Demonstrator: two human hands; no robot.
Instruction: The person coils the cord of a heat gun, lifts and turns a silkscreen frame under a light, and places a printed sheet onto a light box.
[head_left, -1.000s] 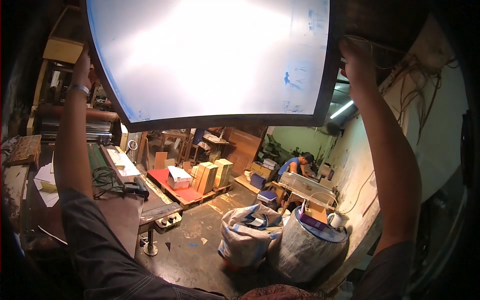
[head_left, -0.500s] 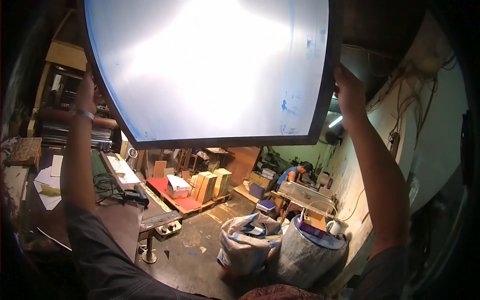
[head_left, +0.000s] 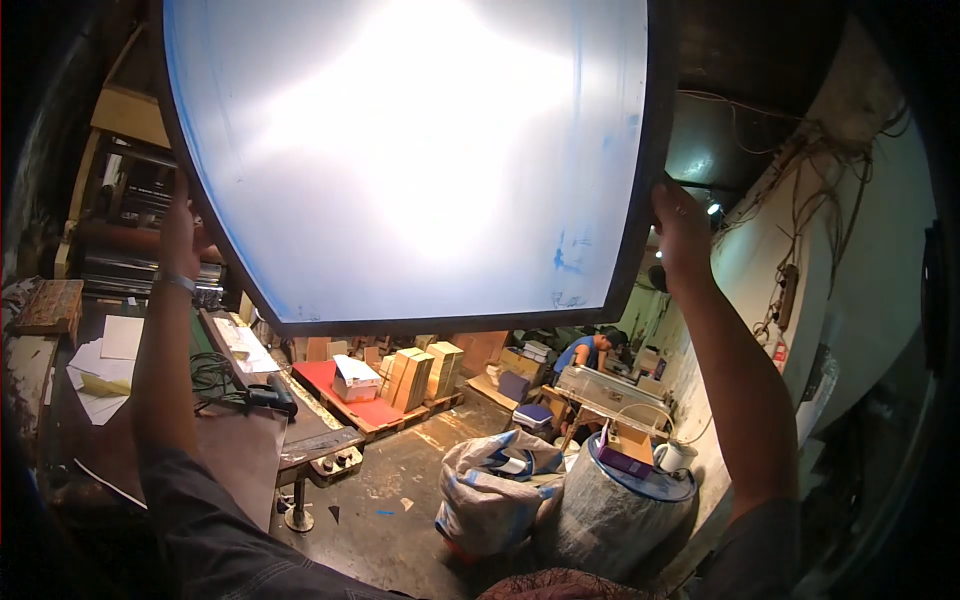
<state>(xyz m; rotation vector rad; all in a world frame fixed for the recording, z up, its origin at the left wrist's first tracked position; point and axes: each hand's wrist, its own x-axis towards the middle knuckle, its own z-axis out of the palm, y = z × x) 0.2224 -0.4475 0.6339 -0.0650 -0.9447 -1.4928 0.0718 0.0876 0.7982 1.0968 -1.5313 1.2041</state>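
A large screen printing frame (head_left: 470, 326) with a dark border is held up in front of me, and bright light shines through its pale mesh (head_left: 330, 230). Blue ink stains run along the mesh's left edge and mark its lower right. My left hand (head_left: 180, 243) grips the left side of the border, its fingers partly hidden behind it. On the opposite side, my right hand (head_left: 684, 232) is closed around the border, thumb towards me. The top of the frame lies outside the view.
At left stands a worktable (head_left: 215, 440) with papers, a cable and a dark tool. A pallet (head_left: 400, 425) bears a red sheet, a box and stacked blocks. A sack (head_left: 490, 500) and a covered drum (head_left: 625, 505) stand ahead; beyond, a person (head_left: 585, 352) bends over a bench.
The screen printing frame and both my hands have come lower in view, and the frame has shifted slightly left. Both hands still hold it.
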